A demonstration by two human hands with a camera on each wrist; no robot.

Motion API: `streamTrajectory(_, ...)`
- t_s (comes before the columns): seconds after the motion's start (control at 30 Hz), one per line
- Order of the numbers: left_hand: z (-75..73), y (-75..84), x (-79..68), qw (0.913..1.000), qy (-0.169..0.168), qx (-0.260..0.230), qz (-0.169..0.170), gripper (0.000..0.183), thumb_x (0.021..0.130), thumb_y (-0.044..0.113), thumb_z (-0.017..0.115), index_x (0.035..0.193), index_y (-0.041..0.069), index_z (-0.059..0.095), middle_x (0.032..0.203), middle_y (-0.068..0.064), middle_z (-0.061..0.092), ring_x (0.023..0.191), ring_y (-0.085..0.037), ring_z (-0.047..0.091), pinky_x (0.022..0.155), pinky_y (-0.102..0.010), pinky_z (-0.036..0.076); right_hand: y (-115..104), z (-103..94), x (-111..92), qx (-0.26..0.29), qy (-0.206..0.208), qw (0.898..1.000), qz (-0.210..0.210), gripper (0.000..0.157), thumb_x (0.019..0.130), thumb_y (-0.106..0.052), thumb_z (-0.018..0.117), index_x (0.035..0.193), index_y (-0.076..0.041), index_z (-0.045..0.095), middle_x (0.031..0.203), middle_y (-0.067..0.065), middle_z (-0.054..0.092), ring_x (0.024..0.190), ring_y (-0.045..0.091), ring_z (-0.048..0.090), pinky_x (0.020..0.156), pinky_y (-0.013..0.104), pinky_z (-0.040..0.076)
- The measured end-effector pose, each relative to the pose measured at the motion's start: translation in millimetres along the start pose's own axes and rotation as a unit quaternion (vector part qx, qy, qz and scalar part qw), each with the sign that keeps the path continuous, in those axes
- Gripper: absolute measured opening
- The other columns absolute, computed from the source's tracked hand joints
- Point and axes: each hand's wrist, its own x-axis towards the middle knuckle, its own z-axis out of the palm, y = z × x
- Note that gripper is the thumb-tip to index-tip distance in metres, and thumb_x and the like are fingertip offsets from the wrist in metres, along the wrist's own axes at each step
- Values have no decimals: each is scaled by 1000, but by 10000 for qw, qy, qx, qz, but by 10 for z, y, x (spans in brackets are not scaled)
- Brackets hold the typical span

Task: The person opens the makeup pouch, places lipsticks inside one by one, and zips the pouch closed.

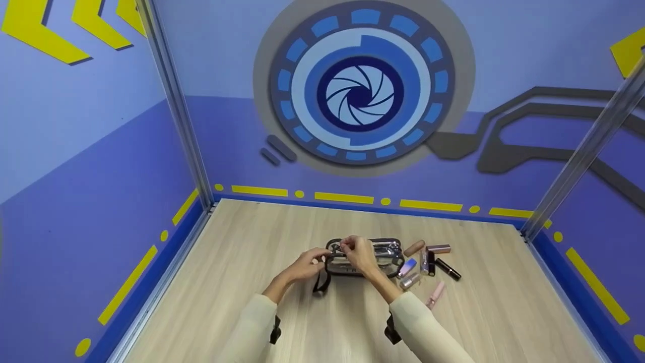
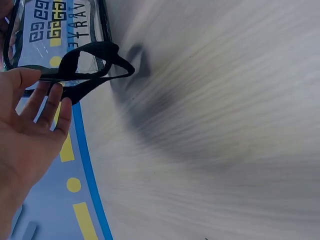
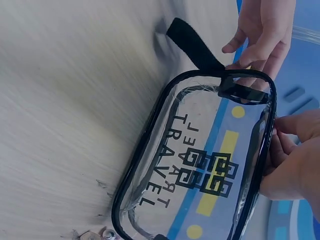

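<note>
A clear travel pouch (image 1: 387, 260) with black trim and "TRAVEL" lettering stands upright on the table; its see-through side (image 3: 170, 165) fills much of the right wrist view. My left hand (image 1: 305, 265) pinches its left end, thumb and fingertips at the black edge beside the hanging strap (image 2: 90, 50). From above, my right hand (image 1: 361, 255) reaches over the pouch. Its thumb and forefinger pinch at the top edge near the left end, where a zipper pull would be hidden by the fingers. No contents show through the pouch's side.
Right of the pouch lie several cosmetics: a brown tube (image 1: 414, 247), a rose-gold tube (image 1: 439, 248), a black tube (image 1: 448, 269), a blue-violet item (image 1: 407, 268), a silver tube (image 1: 410, 281) and a pink tube (image 1: 435, 295). Patterned walls and metal posts (image 1: 179, 108) bound the wooden table (image 1: 242, 242).
</note>
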Motion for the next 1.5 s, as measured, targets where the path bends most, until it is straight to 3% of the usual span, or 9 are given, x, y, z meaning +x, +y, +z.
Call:
streamTrajectory(0.2,14,11,-13,9994,134,332,-1,37,102,10,57,137,-1,62,137,-20,51,124,-37,47,98,-49,45,26,-15,22,-10,-129,9999,6,8,91,0,71,91,5,77,80,15,77,66,14,64,58,26,50)
streamTrajectory(0.37,8,2,9,9999,-36,131,-77,40,103,6,53,141,-6,58,159,-25,34,142,-46,40,110,-61,43,39,-34,32,19,-266,9996,-14,9,92,-1,72,90,5,78,79,15,76,65,11,59,57,24,47)
streamTrajectory(0.53,-22,10,35,9997,-176,-89,-168,36,108,10,41,133,-6,62,151,-24,48,140,-43,46,113,-59,42,44,-39,36,127,-331,9994,-40,8,91,1,70,88,6,76,77,16,75,65,11,58,58,23,47)
streamTrajectory(0.7,-13,-39,50,9968,299,110,727,33,110,19,47,106,-6,69,119,-20,65,111,-30,63,95,-48,54,40,-35,25,216,-439,9987,125,8,92,0,70,88,5,76,78,15,75,66,10,57,59,22,46)
streamTrajectory(0.77,-3,-55,46,9957,406,76,831,32,108,19,52,104,-6,72,113,-20,66,106,-26,64,89,-44,58,35,-34,16,266,-530,9981,193,9,92,0,70,89,5,76,79,15,75,66,9,57,59,21,46)
streamTrajectory(0.97,3,-34,66,9996,108,-61,271,29,104,12,58,120,-9,71,129,-27,60,121,-41,58,97,-57,54,29,-36,-1,283,-621,9976,145,10,93,0,70,89,6,76,80,16,76,65,10,59,57,21,46)
streamTrajectory(1.23,-14,16,91,9969,-149,595,495,24,105,10,55,109,-5,73,125,-24,62,115,-38,60,98,-51,50,23,-81,23,240,-677,9970,283,11,91,-3,71,85,5,76,77,14,75,64,7,56,58,20,46)
streamTrajectory(1.37,-28,11,86,9971,-372,544,370,22,106,11,52,105,-2,69,124,-22,59,113,-33,56,94,-45,47,31,-76,20,309,-688,9970,200,12,92,-3,70,85,5,75,76,14,74,63,6,54,57,19,44)
streamTrajectory(1.5,-38,-37,61,9977,-564,274,252,23,108,15,50,110,-2,65,130,-23,53,118,-34,53,98,-50,47,49,-58,18,297,-635,9975,39,12,91,-2,71,84,6,74,74,14,72,62,6,52,56,19,43)
